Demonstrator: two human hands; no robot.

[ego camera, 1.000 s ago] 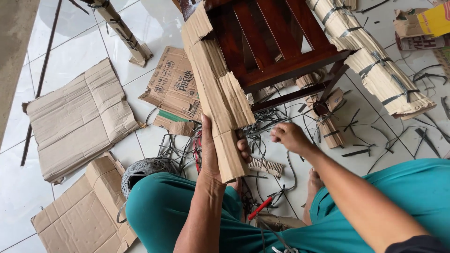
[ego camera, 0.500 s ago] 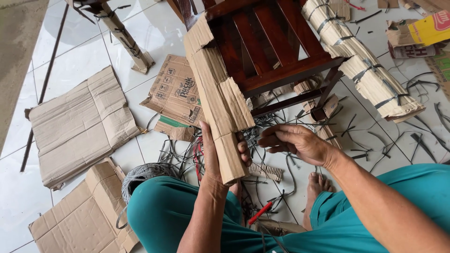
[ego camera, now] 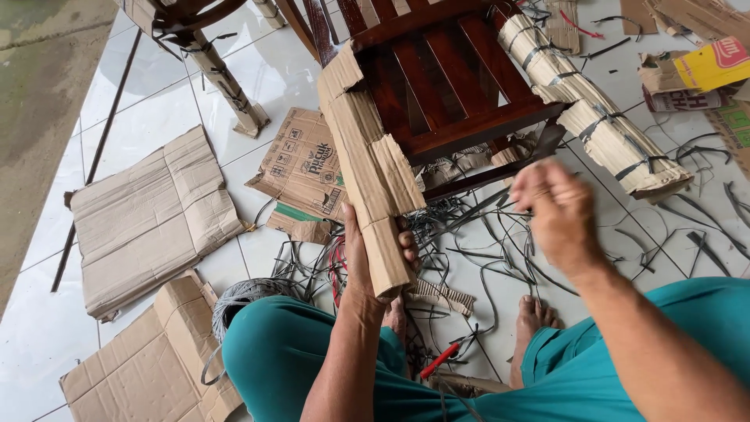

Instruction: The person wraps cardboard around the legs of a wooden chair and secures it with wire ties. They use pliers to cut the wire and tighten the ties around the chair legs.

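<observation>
Head view shows your left hand (ego camera: 367, 258) clamped around the cardboard wrap (ego camera: 373, 180) on the chair leg, light, stiff, easily creased, while your blurred right hand (ego camera: 556, 211) hovers loosely curled, empty.

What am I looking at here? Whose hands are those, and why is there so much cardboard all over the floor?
The camera sits on a person's head and looks down, so you see their own arms, teal trousers and bare feet. They sit on a white tiled floor. Their left hand grips a cardboard wrap folded around one leg of a dark wooden chair lying on its side. Their right hand is lifted, blurred, and seems to hold nothing. Another chair leg is already wrapped and tied with dark strips. Flat cardboard sheets and loose dark strips lie around.
</observation>
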